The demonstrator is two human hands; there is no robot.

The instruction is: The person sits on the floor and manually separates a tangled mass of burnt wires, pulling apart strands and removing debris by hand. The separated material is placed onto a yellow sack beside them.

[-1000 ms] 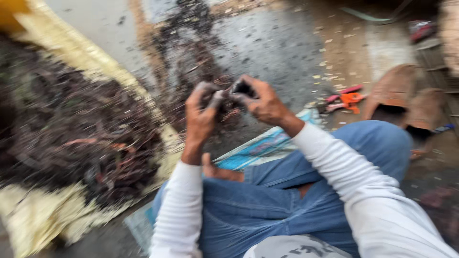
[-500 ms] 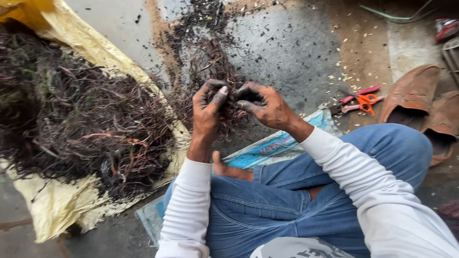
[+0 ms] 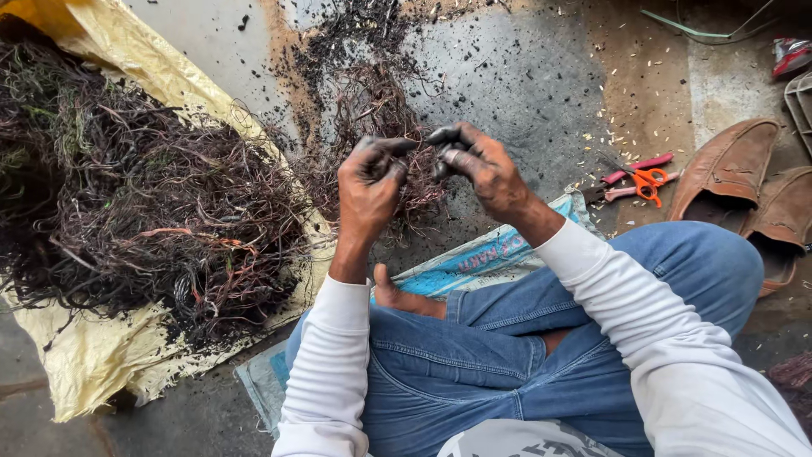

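We pinch a thin, sooty wire (image 3: 430,151) between our left hand (image 3: 372,182) and right hand (image 3: 482,169), fingers closed on it, above the small far heap (image 3: 372,110); it looks light, springy and grimy, best gripped near its ends.

Tangled wire heap (image 3: 144,203) on yellow sacking (image 3: 93,364) blocks the left; a smaller wire clump (image 3: 372,110) lies ahead, with cutters (image 3: 639,178) and brown shoes (image 3: 761,195) right. Bare concrete (image 3: 516,76) lies between.

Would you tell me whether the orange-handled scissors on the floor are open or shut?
Cannot tell: the scissors lie flat, blades hidden among pliers.
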